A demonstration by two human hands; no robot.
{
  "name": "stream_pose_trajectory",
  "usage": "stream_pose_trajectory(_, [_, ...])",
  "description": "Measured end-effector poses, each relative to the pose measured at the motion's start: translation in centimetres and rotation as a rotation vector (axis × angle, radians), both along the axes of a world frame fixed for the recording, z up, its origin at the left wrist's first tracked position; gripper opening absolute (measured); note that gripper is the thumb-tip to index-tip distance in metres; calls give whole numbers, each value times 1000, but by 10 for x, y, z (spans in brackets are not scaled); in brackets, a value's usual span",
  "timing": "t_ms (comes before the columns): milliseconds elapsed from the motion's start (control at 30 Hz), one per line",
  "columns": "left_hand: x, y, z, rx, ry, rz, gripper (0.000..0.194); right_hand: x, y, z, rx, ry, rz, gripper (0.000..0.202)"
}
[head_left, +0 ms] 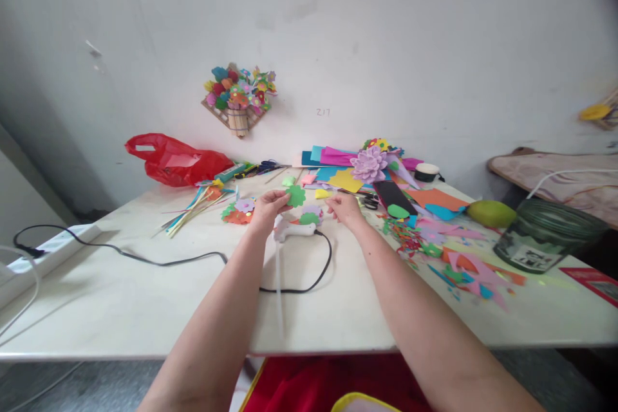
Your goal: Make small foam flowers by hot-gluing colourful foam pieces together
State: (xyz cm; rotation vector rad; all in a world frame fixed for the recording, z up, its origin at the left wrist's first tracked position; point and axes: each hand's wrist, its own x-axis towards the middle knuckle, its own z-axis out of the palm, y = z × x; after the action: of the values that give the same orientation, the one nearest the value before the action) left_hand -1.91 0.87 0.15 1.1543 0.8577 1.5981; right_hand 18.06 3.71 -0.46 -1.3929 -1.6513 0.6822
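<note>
My left hand (270, 210) pinches a green scalloped flower cutout (297, 196) by its left edge, above the middle of the table. To the right, my right hand (344, 207) is closed with fingertips together; whatever they may hold is too small to make out. A small yellow piece (322, 194) lies just beyond its fingertips. Between my wrists rests a white glue gun (300, 230), with a long glue stick (279, 290) sticking out toward me. Near it are a purple-and-green flower cutout (311, 214) and, left of my left hand, an orange, green and lilac flower cluster (240, 210).
Paper scraps (463, 264) and a glass jar (550, 235) occupy the right side. Colored sheets (338, 156), a large lilac flower (369, 164) and scissors (369, 199) lie farther back. A red plastic bag (181, 164), thin strips (193, 209), a black cord (164, 264) and a power strip (53, 257) are left.
</note>
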Motion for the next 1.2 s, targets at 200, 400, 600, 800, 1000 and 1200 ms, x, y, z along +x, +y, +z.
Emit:
stream_pose_trajectory(200, [-1,1,-1,8,0,6,27,5,13,-10,83,-136,-43,21])
stream_pose_trajectory(400, [-1,1,0,12,-17,20,27,7,14,-9,43,-171,-27,20])
stream_pose_trajectory(600, [-1,0,1,31,-48,32,32,8,10,-5,64,-254,-52,39])
stream_pose_trajectory(800, [-1,0,1,37,-39,37,33,8,14,-13,107,-348,-47,26])
stream_pose_trajectory(1000, [-1,-1,1,44,-38,33,36,8,8,-9,123,-434,-89,31])
stream_pose_trajectory(1200, [-1,0,1,36,-18,17,31,3,3,-7,76,-590,-38,19])
